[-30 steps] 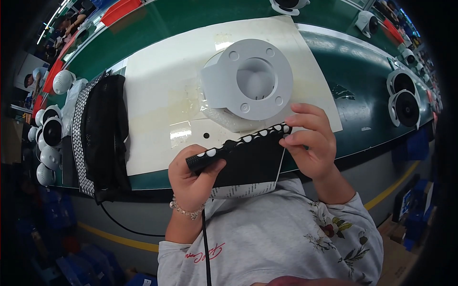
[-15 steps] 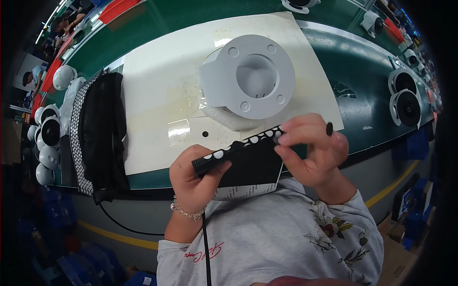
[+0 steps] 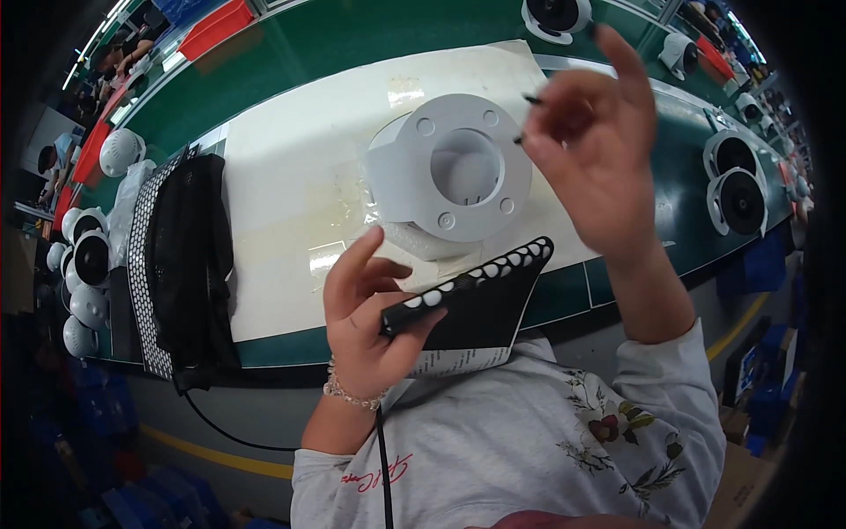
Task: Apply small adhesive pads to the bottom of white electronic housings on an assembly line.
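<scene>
Left hand (image 3: 366,322) gripping flat black sheet (image 3: 480,304) edged with white dots; right hand (image 3: 590,145) raised, pinching small dark pieces (image 3: 531,100) above round grey flanged mount (image 3: 449,172).

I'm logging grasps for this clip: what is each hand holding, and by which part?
The left hand grips the black sheet of white round pads at its left end. The right hand pinches a small dark piece between fingertips; which part cannot be told.
</scene>
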`<state>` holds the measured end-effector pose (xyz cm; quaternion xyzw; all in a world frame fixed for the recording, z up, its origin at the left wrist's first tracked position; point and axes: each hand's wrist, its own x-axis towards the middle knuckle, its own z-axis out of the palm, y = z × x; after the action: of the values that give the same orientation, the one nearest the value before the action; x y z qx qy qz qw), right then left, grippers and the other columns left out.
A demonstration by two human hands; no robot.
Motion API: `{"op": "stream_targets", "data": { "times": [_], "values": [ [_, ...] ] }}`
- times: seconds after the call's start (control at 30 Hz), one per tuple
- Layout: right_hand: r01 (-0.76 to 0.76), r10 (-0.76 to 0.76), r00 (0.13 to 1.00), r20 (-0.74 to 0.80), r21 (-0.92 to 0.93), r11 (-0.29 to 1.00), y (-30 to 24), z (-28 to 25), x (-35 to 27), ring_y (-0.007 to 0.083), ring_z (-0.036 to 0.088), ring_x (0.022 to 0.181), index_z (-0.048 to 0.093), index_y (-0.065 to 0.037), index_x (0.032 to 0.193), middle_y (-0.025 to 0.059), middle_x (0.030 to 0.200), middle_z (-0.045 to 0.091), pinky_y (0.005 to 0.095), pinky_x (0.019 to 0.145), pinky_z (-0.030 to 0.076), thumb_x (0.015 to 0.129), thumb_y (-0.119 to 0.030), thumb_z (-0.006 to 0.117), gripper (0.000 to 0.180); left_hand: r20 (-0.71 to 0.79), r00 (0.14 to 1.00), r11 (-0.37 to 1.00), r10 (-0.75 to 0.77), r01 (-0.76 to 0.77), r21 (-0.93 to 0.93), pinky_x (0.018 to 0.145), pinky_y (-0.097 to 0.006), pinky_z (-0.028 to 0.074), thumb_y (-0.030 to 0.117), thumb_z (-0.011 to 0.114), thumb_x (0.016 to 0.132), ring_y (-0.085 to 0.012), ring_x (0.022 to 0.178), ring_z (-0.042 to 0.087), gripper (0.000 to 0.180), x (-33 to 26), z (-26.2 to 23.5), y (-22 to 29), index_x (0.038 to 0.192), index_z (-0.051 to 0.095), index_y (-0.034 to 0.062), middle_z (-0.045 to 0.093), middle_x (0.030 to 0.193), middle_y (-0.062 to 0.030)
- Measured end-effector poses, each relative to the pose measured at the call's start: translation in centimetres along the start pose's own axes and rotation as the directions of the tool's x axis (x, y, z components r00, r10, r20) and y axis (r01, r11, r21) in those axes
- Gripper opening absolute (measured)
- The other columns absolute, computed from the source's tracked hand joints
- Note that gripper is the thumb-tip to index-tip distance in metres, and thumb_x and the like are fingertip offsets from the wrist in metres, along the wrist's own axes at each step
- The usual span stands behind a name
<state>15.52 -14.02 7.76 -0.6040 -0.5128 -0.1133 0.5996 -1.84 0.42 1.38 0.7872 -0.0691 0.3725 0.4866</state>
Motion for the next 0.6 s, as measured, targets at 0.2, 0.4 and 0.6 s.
{"op": "stream_targets", "data": {
  "times": [0.2,0.4,0.6],
  "values": [
    [0.604,-0.756,0.652,0.058,0.563,0.564,5.0,1.0,2.5,0.0149,0.05,0.089,0.009,-0.015,0.136,0.0098,0.103,0.042,0.0246,0.079,0.04,0.078,0.004,0.056,0.077,0.141,0.989,0.998,-0.041,0.035,0.045,0.065,-0.027,0.048,-0.004,0.07,0.057,-0.0191,0.078,0.061,0.023,0.8,0.6,-1.0,0.072,0.054,0.0001,0.029,0.136,-0.0237],
    [-0.151,0.152,0.988,0.003,0.108,0.983,0.3,0.1,-0.1,0.0128,0.05,0.084,0.01,-0.01,0.136,0.0088,0.105,0.045,0.0257,0.077,0.043,0.077,0.009,0.053,0.076,0.129,0.991,0.998,-0.031,0.023,0.066,0.063,-0.027,0.048,-0.005,0.07,0.055,-0.0172,0.068,0.06,0.024,0.4,0.7,-1.6,0.072,0.053,-0.0009,0.028,0.135,-0.0247],
    [-0.159,0.158,0.987,0.037,0.033,0.987,-0.1,0.0,0.2,0.0129,0.053,0.081,0.011,-0.008,0.136,0.0091,0.102,0.049,0.0246,0.073,0.044,0.077,0.009,0.052,0.073,0.133,0.991,0.997,-0.006,-0.004,0.076,0.06,-0.026,0.05,-0.006,0.071,0.055,-0.0198,0.067,0.061,0.029,0.4,0.5,-1.7,0.077,0.052,-0.0044,0.036,0.13,-0.0254]
  ]
}}
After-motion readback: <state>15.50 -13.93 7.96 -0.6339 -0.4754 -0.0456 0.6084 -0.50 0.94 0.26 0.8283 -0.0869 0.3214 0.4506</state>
